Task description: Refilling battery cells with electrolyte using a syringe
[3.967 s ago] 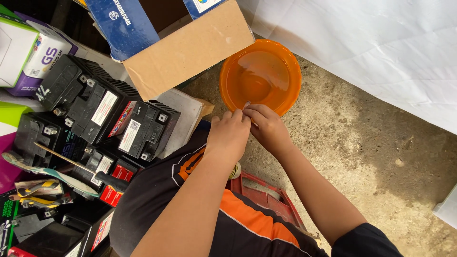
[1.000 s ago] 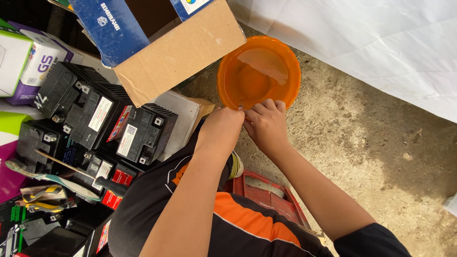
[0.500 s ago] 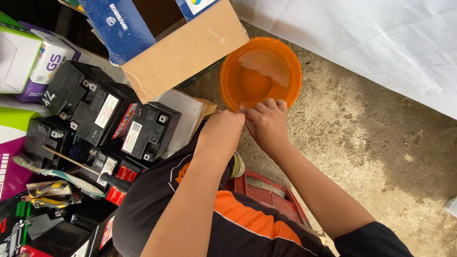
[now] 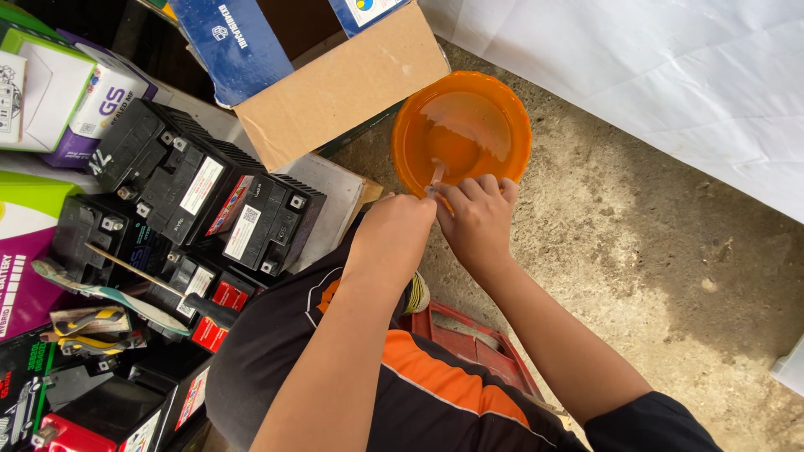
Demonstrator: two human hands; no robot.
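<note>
An orange plastic basin (image 4: pixel 502 109) with a little liquid in it stands on the concrete ground in front of me. My left hand (image 4: pixel 398 230) and my right hand (image 4: pixel 476 218) meet just at its near rim. Between the fingertips I hold a small thin object (image 4: pixel 437 177) that reaches over the basin's edge; what it is cannot be made out. My left hand is closed into a fist around something hidden inside it.
Several black batteries (image 4: pixel 201 192) crowd the left side, with pliers (image 4: pixel 88 322) and a screwdriver (image 4: pixel 155 285) lying on them. A cardboard flap (image 4: pixel 335 88) and coloured boxes (image 4: pixel 75 92) lie behind. A white sheet (image 4: pixel 670 75) covers the ground at right. A red crate (image 4: pixel 477 343) sits under my arms.
My hands stay together at the basin's rim; over four seconds the view has shifted slightly and a thin object now shows above my fingers.
</note>
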